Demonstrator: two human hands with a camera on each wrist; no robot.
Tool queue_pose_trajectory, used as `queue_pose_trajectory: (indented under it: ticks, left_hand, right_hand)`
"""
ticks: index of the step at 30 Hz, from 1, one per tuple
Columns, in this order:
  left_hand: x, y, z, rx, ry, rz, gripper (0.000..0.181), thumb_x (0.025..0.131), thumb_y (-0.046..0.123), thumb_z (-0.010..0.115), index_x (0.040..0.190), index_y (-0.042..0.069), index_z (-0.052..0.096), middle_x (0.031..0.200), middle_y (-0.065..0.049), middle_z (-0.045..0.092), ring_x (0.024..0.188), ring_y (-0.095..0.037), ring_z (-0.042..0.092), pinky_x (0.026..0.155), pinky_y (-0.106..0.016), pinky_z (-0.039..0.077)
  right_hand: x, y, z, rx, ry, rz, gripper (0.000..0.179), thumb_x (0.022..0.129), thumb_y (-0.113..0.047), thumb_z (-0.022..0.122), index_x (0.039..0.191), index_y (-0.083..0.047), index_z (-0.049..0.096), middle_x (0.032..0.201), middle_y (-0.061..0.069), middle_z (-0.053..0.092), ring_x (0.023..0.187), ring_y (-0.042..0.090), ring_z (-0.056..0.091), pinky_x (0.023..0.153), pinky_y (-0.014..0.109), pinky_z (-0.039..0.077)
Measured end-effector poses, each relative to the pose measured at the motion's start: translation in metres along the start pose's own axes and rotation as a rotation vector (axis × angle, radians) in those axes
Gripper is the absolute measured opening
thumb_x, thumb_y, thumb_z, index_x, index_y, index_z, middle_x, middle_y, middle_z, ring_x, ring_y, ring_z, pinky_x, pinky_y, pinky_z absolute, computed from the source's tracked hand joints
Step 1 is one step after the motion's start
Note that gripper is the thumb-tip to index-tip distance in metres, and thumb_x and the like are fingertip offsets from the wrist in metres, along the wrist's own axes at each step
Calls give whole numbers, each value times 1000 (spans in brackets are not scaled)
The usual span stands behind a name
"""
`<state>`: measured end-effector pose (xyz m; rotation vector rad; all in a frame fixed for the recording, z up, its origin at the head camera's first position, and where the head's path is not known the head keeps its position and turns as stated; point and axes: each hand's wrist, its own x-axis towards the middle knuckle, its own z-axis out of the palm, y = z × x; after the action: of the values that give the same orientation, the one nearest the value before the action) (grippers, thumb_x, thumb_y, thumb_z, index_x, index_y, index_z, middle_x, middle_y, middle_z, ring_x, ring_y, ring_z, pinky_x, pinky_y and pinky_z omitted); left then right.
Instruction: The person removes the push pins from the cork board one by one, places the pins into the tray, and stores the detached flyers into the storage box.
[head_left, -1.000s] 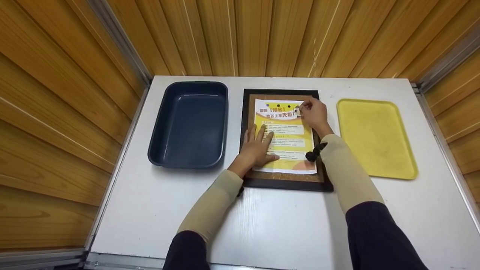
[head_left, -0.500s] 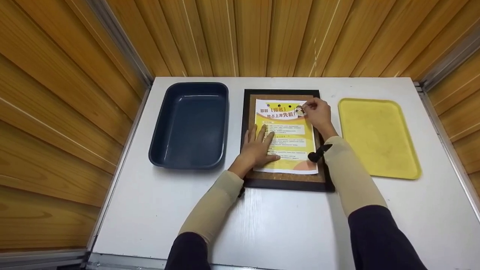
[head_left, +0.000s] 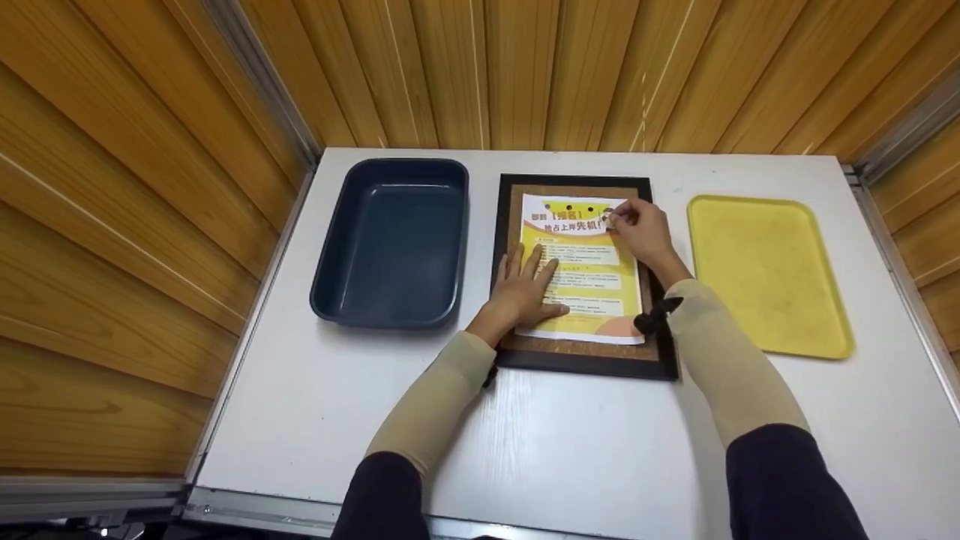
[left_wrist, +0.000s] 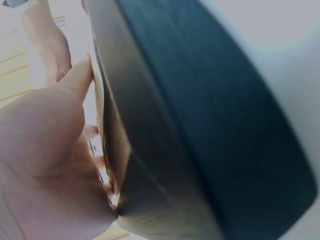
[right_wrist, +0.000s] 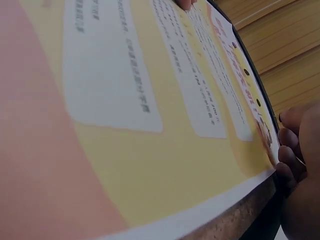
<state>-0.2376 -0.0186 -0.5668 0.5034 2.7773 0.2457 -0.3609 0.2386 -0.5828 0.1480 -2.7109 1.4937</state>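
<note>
A printed yellow and white poster (head_left: 600,327) lies on a cork board (head_left: 570,346) with a black frame (head_left: 585,365). My left hand (head_left: 521,296) rests on the poster's left side with the fingers spread and the thumb out. At the poster's upper right corner, beside a small cartoon figure, is my right hand (head_left: 645,232), thumb and forefinger pinched together. In the right wrist view, a tiny dark thumbtack (right_wrist: 280,117) with a thin point shows at those fingertips, mostly hidden by them. The left wrist view shows the frame's edge close up beside the left palm (left_wrist: 45,150).
A deep dark blue tray (head_left: 390,322) stands to the left of the board. To the right lies a shallow yellow tray (head_left: 772,277), close to the right forearm. All stand on a white table (head_left: 570,450), enclosed by wood-slat walls (head_left: 510,75).
My right hand shifts outward from the poster's corner figure, then back slightly inward and down. The left hand stays on the poster. The head view has turned a little left.
</note>
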Motion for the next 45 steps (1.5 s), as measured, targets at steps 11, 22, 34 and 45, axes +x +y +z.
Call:
queue_pose_trajectory:
  ticks: [11, 22, 34, 45]
  left_hand:
    - [-2, -8, 3, 3, 3, -17, 93, 100, 72, 52, 172, 25, 17, 179, -11, 0, 162, -41, -8, 128, -59, -1]
    - [2, -4, 0, 5, -6, -4, 92, 101, 72, 49, 172, 26, 15, 179, -11, -2, 162, -40, -9, 129, -58, 0]
    - [3, 0, 1, -6, -6, 5, 91, 102, 71, 51, 172, 25, 16, 179, -11, -1, 162, -39, -10, 129, -57, -2]
    - [5, 1, 3, -21, -37, -4, 93, 101, 72, 50, 173, 27, 12, 179, -9, -7, 162, -38, -15, 128, -56, -6]
  right_hand:
    - [-20, -2, -46, -55, 94, -173, 19, 101, -11, 69, 106, 7, 71, 95, 15, 66, 84, 12, 55, 74, 20, 43]
    - [-50, 50, -121, -80, 190, -10, 27, 105, -23, 67, 109, 4, 71, 96, 4, 66, 84, 9, 55, 71, 15, 44]
    - [-66, 87, -130, -114, 207, 163, 34, 106, -30, 65, 115, 3, 70, 97, 3, 64, 85, 10, 56, 70, 15, 45]
    - [-72, 88, -129, -186, 207, 190, 33, 106, -29, 61, 116, 0, 71, 104, 8, 67, 87, 11, 56, 74, 19, 44]
